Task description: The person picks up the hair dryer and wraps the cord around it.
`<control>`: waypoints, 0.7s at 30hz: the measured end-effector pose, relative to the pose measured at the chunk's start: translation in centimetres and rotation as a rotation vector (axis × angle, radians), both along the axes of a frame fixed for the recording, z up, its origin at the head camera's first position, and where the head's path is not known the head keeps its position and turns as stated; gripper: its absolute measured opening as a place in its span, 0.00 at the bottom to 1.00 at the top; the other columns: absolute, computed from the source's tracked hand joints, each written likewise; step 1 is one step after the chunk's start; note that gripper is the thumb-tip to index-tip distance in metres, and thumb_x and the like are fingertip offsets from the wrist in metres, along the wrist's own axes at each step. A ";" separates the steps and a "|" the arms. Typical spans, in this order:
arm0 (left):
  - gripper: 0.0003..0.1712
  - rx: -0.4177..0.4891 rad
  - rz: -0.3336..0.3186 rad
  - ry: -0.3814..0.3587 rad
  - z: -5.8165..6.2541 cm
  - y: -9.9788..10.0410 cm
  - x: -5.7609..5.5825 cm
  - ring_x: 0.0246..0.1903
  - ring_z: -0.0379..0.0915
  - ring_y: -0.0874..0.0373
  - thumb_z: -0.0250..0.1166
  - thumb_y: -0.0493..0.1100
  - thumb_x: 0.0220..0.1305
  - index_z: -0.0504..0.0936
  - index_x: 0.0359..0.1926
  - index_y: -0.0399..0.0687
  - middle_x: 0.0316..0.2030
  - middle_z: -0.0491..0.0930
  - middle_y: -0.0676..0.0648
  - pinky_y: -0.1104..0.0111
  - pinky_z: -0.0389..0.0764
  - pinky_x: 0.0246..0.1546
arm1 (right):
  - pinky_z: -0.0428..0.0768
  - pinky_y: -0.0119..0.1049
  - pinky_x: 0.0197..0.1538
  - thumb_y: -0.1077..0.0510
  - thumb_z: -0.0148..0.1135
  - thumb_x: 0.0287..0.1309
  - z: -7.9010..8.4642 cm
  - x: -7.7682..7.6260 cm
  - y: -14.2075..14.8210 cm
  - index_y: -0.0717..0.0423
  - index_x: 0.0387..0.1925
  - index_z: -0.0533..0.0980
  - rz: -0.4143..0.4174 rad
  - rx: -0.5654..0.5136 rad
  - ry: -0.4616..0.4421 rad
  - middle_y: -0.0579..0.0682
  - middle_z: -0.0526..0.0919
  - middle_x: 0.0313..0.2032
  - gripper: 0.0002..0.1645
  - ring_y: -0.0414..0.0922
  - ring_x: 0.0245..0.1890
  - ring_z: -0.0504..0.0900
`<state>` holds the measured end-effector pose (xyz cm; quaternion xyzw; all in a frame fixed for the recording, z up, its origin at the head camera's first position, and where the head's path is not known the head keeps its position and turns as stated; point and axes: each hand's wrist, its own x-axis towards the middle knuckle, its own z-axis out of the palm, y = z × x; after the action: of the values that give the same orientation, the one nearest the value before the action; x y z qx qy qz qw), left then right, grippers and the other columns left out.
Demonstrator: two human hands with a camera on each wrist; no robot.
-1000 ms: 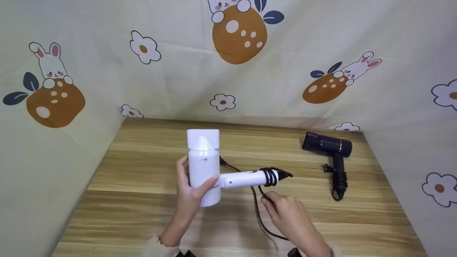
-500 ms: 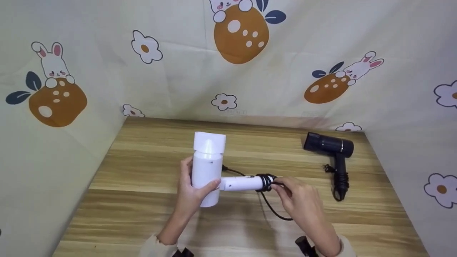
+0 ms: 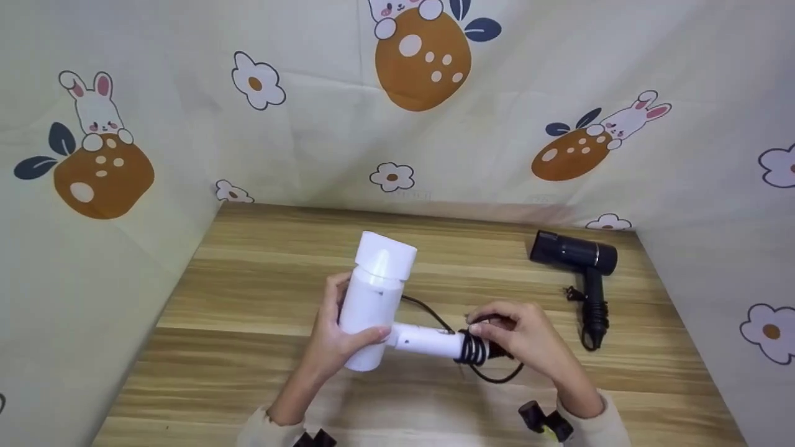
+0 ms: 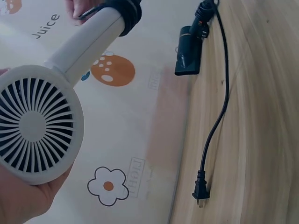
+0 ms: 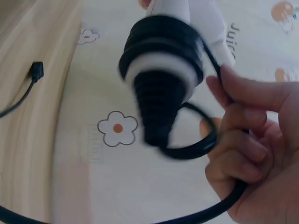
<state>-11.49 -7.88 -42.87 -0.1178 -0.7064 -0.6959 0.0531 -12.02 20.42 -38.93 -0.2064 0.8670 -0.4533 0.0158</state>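
My left hand (image 3: 338,335) grips the barrel of a white hair dryer (image 3: 372,310), thumb across its near side. The dryer is held up over the table, nozzle pointing away and handle to the right. Its slatted round intake (image 4: 32,126) faces the left wrist camera. Several turns of black power cord (image 3: 473,347) circle the handle's end. Beside those turns, my right hand (image 3: 528,335) pinches the cord between thumb and forefinger, other fingers curled over it in the right wrist view. The cord's loose length ends in a two-prong plug (image 4: 201,189) by the wooden table.
A black hair dryer (image 3: 574,251) lies at the table's right, its cord wound round its handle. Light cloth (image 3: 310,149) printed with rabbits, fruit and flowers hangs behind and at both sides of the wooden table (image 3: 248,279).
The white dryer has shifted right and tilted, its handle end dropping nearer me. My right hand has come up from below to the far side of the handle's end, carrying the cord round it.
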 end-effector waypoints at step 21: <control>0.40 0.277 -0.007 0.078 0.9 0.3 0.8 0.40 0.76 0.53 0.67 0.31 0.38 0.61 0.54 0.56 0.43 0.77 0.48 0.61 0.78 0.40 | 0.73 0.24 0.29 0.57 0.47 0.65 -6.1 -1.7 -0.8 0.47 0.36 0.77 0.251 -0.610 -0.364 0.40 0.77 0.33 0.11 0.34 0.30 0.73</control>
<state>-10.72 -7.62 -41.97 -0.1388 -0.6003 -0.7820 0.0937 -13.73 19.66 -45.04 -0.2222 0.6431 -0.7145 0.1629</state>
